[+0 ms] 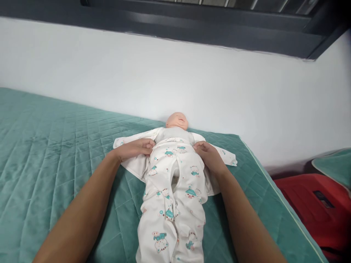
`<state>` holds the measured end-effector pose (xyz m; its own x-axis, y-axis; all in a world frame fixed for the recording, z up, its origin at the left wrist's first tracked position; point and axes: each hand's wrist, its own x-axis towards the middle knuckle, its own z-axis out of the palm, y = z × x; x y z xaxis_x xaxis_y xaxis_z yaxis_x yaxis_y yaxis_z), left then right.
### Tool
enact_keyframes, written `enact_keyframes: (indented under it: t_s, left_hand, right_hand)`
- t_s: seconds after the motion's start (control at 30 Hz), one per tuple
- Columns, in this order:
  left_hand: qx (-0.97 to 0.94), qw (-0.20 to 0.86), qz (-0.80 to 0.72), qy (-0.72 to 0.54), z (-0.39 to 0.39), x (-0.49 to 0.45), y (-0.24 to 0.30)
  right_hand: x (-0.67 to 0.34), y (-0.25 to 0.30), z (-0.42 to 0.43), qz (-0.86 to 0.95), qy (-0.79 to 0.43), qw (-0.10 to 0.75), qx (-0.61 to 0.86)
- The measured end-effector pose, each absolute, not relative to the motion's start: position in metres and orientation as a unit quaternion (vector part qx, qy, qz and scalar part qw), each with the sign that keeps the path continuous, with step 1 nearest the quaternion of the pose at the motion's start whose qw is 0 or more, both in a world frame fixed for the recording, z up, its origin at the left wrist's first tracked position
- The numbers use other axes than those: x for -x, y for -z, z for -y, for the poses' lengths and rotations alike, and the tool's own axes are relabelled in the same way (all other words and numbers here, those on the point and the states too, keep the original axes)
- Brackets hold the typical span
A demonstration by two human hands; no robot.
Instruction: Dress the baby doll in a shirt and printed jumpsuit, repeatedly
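A baby doll lies on its back on a green quilted bedspread, its head close to the wall. White split-crotch baby pants with a teal and pink animal print cover its legs and reach up to its torso. Under the body a matching white baby shirt lies spread, sleeves out to both sides. My left hand is closed, its curled fingers pinching the pants' left waist edge above the shirt. At the opposite side of the waist, my right hand grips the pants with bent fingers. The fingertips are partly hidden.
The green bedspread runs along a white wall. A dark window frame crosses the top. Beyond the bed's right edge stands a red plastic object, with green fabric behind it.
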<state>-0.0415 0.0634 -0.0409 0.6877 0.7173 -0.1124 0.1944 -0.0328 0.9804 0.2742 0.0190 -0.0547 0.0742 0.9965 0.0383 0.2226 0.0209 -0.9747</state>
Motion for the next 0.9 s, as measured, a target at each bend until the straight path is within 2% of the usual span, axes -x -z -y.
enact_keyframes:
  t_s: [0.2,0.47,0.73,0.9]
  left_hand:
    - [-0.698,0.641,-0.275,-0.162,-0.065,0.041,0.04]
    - [-0.712,0.604,-0.3,-0.197,-0.069,0.033,0.044]
    - [-0.667,0.592,-0.343,-0.295,-0.061,0.032,0.037]
    - [-0.63,0.549,-0.395,-0.382,-0.06,0.033,0.04]
  right_hand:
    - [-0.279,0.04,-0.007,0.612,-0.446,0.4,0.517]
    - [-0.253,0.043,-0.009,0.534,-0.407,0.502,0.545]
    - [-0.25,0.042,-0.008,0.592,-0.346,0.463,0.561]
    - [-0.259,0.053,-0.015,0.552,-0.366,0.514,0.544]
